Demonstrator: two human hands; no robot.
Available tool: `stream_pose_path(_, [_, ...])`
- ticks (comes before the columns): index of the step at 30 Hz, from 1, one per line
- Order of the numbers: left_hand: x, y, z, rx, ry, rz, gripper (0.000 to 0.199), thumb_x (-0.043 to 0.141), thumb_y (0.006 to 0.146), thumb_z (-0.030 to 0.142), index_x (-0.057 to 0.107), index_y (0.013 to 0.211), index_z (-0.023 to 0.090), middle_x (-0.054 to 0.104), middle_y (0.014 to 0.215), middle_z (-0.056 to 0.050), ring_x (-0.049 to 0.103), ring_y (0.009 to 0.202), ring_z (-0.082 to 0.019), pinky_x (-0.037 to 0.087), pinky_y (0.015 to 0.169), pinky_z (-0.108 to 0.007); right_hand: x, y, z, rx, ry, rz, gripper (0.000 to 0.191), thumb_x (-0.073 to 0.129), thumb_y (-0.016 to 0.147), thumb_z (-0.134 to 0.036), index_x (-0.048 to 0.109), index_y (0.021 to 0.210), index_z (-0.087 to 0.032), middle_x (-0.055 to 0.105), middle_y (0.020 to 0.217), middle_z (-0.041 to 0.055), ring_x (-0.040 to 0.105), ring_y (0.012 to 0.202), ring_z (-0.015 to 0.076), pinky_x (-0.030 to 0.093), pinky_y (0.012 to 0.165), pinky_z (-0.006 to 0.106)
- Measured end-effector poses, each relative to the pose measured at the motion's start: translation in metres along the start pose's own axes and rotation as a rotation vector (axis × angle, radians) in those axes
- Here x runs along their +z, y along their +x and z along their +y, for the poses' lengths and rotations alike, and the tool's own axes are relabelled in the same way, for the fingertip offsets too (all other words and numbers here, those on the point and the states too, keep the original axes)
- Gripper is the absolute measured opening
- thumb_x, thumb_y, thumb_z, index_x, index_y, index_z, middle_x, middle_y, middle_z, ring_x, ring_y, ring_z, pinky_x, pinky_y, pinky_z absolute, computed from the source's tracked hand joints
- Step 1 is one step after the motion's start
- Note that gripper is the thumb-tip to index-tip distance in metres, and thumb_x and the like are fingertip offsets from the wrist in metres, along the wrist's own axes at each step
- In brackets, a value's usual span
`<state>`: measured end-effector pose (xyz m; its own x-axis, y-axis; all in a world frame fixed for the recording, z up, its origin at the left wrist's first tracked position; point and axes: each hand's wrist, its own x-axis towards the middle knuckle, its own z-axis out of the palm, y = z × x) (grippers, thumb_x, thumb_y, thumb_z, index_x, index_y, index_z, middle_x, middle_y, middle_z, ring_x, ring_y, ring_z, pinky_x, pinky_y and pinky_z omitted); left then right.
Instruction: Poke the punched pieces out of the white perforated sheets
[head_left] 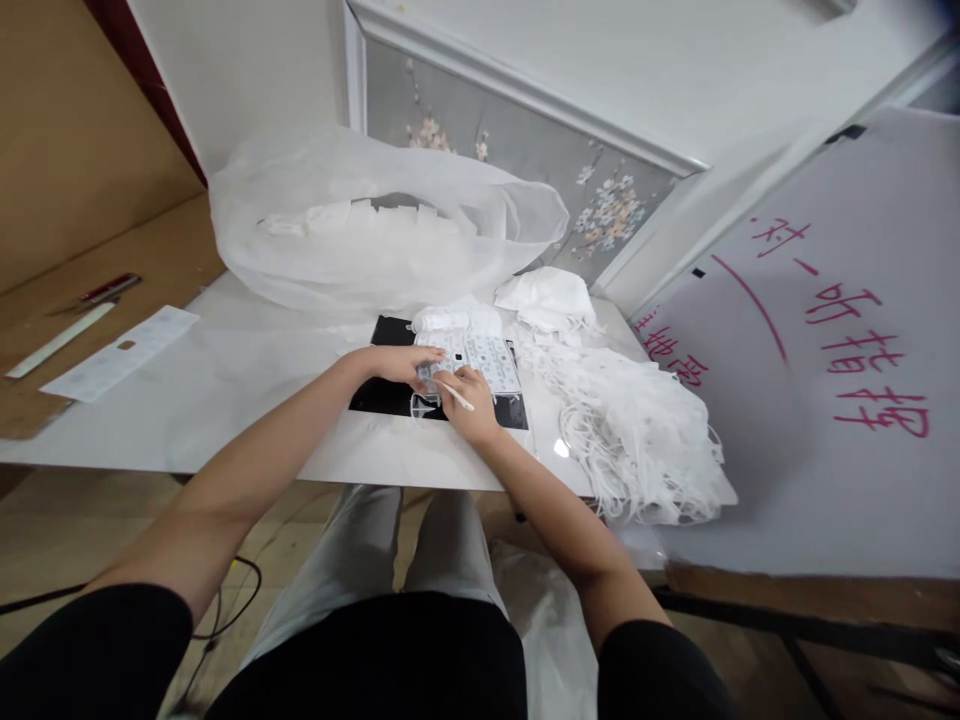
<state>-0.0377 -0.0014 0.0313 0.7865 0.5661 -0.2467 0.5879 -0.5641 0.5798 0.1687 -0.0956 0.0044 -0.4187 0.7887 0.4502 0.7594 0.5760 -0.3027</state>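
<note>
A patterned white sheet (491,358) with small printed marks lies over a black board (390,396) on the white table. My left hand (409,365) rests on the sheet's left edge, fingers apart and pointing right. Wrapped round a thin white pen-like stick (456,393), my right hand (471,405) is at the sheet's lower edge, close beside my left. Rolled or folded white material (457,318) sits just behind the sheet. What the stick's tip touches is hidden by my fingers.
A large translucent bag (300,260) with white pieces stands behind. White corded items (637,430) are heaped at right, beside another white pile (547,298). A perforated strip (120,355), a ruler (60,340) and a red cutter (109,289) lie left. A whiteboard (847,300) leans right.
</note>
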Motion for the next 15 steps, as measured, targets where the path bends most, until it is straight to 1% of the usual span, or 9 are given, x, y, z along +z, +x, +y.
stream_pose_path(2, [-0.001,-0.002,0.001,0.011,0.014,-0.001,0.094,0.065,0.079,0.054,0.027,0.158,0.024,0.014,0.168,-0.007,0.017,0.154,-0.028,0.019,0.123,-0.039,-0.003,0.002,0.006,0.084,0.114,0.066,0.028,0.047,0.101,-0.031,0.074,0.103,-0.023,0.074,0.092,0.0073,0.059,0.090,0.0243,0.045,0.088,0.038])
stream_pose_path(4, [-0.001,-0.004,0.001,0.012,0.026,-0.001,0.094,0.065,0.079,0.057,0.024,0.159,0.027,0.014,0.168,-0.005,0.017,0.154,-0.028,0.019,0.124,-0.039,-0.011,0.003,0.017,0.172,0.287,0.125,0.027,0.050,0.099,-0.037,0.074,0.101,-0.024,0.075,0.099,0.0058,0.062,0.093,0.0236,0.048,0.088,0.037])
stream_pose_path(6, [-0.002,-0.007,0.001,0.005,0.031,0.002,0.096,0.064,0.080,0.060,0.022,0.160,0.029,0.013,0.168,-0.004,0.017,0.154,-0.029,0.019,0.124,-0.040,-0.021,0.001,0.031,0.244,0.465,0.150,0.028,0.055,0.096,-0.044,0.074,0.096,-0.022,0.075,0.098,0.0053,0.066,0.093,0.0232,0.052,0.085,0.035])
stream_pose_path(8, [-0.002,-0.010,0.001,0.008,0.031,0.022,0.094,0.063,0.080,0.061,0.024,0.159,0.030,0.015,0.168,-0.004,0.019,0.154,-0.029,0.020,0.123,-0.041,-0.030,-0.003,0.044,0.295,0.588,0.130,0.030,0.061,0.092,-0.047,0.074,0.092,-0.021,0.075,0.094,0.0055,0.068,0.090,0.0229,0.054,0.081,0.034])
stream_pose_path(10, [-0.002,-0.011,0.002,0.020,0.035,0.048,0.087,0.064,0.081,0.061,0.030,0.157,0.034,0.018,0.168,-0.003,0.022,0.153,-0.029,0.020,0.123,-0.043,-0.036,-0.008,0.053,0.324,0.641,0.077,0.030,0.065,0.089,-0.048,0.076,0.090,-0.020,0.076,0.091,0.0058,0.070,0.089,0.0233,0.054,0.082,0.035])
stream_pose_path(12, [-0.002,-0.011,0.003,0.031,0.056,0.058,0.078,0.065,0.082,0.058,0.039,0.152,0.038,0.021,0.167,-0.001,0.024,0.152,-0.029,0.018,0.123,-0.046,-0.036,-0.014,0.057,0.333,0.647,0.033,0.028,0.068,0.086,-0.046,0.077,0.089,-0.020,0.077,0.093,0.0062,0.072,0.092,0.0246,0.054,0.086,0.037])
stream_pose_path(15, [-0.002,-0.008,0.006,0.036,0.103,0.053,0.063,0.064,0.083,0.053,0.051,0.144,0.044,0.023,0.167,0.003,0.024,0.151,-0.033,0.013,0.122,-0.054,-0.033,-0.017,0.056,0.324,0.638,0.009,0.025,0.071,0.084,-0.045,0.079,0.091,-0.022,0.078,0.099,0.0064,0.072,0.098,0.0259,0.054,0.091,0.039])
